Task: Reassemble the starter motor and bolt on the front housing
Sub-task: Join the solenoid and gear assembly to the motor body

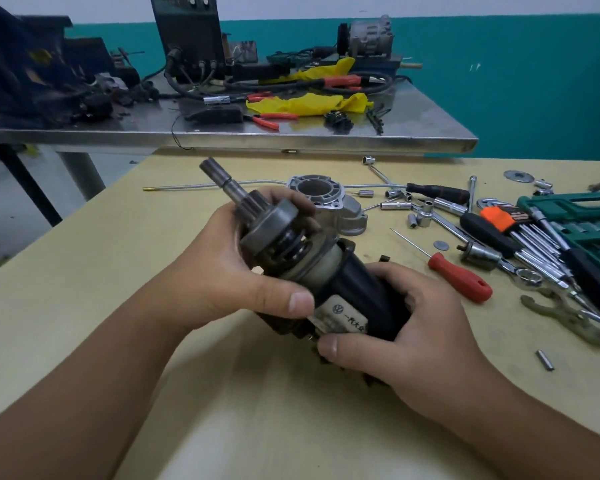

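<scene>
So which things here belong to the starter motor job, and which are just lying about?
Part of the job:
- starter motor, gripped by the left hand and right hand
- front housing, on the table behind it
- sockets and ratchet, likely for the bolts

Lying about:
- red screwdriver
- hex keys
- yellow cloth and pliers on the steel bench

Starter motor (333,271): black body, white label with dark print, grey metal drive end.
Front housing (329,202): pale silver-grey.
Table (84,271): light yellow-tan.
Screwdriver (459,277): red handle.
Socket case (582,216): dark green.
Hex key holder (499,218): orange, black.
Rags (312,103): bright yellow.
Wall (516,81): teal.
Pliers (271,119): red-orange grips.
</scene>
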`<state>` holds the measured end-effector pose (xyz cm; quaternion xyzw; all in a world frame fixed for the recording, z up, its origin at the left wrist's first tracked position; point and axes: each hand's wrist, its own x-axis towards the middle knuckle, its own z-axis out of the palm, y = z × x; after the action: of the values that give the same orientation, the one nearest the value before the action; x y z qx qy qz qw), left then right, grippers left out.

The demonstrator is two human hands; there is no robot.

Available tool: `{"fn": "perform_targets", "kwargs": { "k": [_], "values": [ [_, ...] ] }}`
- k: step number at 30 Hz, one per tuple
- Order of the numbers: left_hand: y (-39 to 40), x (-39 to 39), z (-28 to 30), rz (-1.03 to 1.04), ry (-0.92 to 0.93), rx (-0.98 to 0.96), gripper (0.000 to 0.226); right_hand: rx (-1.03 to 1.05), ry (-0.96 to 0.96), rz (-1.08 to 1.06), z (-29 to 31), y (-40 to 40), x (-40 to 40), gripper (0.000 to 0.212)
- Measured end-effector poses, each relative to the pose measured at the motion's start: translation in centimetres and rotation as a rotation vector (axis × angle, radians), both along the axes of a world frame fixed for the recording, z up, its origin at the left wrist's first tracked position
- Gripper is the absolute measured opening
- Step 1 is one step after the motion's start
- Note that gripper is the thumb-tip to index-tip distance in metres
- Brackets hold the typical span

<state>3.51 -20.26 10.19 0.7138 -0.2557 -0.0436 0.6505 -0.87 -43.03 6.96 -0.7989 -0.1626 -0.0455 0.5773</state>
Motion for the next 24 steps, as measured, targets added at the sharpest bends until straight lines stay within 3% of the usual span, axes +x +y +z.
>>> {"fn": "perform_targets", "kwargs": {
  "k": [4,7,9,13,18,24],
  "values": [
    [-1.2,-0.4,0.1,0.14,-0.106,-0.038,0.097,0.179,0.068,-0.009,-0.3,0.1,0.2,0.054],
    [-2.5,-0.7,-0.1,0.121,-0.244,0.122,0.114,0.284,0.091,-0.035,-0.3,-0.2,0.5,0.046],
    [-3.4,-1.1,-0.6,0.244,-0.356,0.153,0.123,0.364,0.128,-0.021,-0.3,-0.3,0.6,0.043],
    [-4.3,-1.0,-1.0,0.28,-0.643,0.097,0.106,0.446,0.206,0.051,-0.4,-0.7,0.8,0.043],
    [-2.1,-0.9,0.2,-0.065,-0.411,-0.052,0.095,0.334,0.201,0.191,0.3,-0.6,0.3,0.052],
    [-1.9,-1.0,0.2,-0.006,-0.4,-0.049,0.065,0.291,0.189,0.185,0.7,0.0,-0.2,0.049]
  ]
}}
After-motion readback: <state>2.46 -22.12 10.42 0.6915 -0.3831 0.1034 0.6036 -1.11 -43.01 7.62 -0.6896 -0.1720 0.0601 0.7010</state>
